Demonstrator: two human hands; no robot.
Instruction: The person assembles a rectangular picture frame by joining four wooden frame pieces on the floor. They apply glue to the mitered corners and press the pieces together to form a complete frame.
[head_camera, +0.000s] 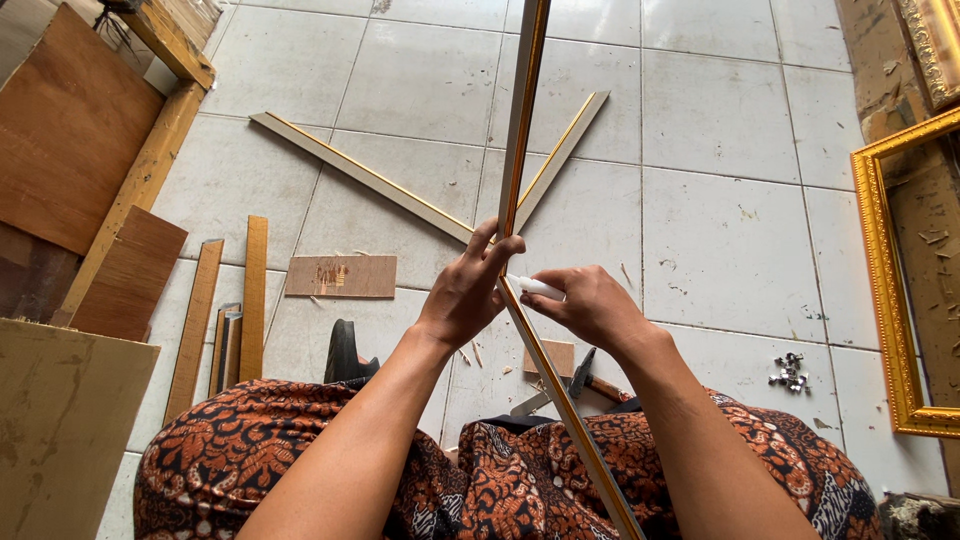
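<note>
A long gold-edged moulding strip (520, 150) runs from the top of the view down between both hands to the person's lap. The left hand (468, 290) is partly closed around it, fingers curled over its left edge, thumb behind. Just right of it, the right hand (588, 303) is closed on a small white tube (535, 288), whose tip touches the strip beside the left fingers. Beyond the hands, two more strips (370, 178) lie crossed on the tiled floor (730, 200). Far right stands a gold frame (885, 300). Below the right hand lies a hammer (590, 375); right of it, a small metal cluster (790, 372).
</note>
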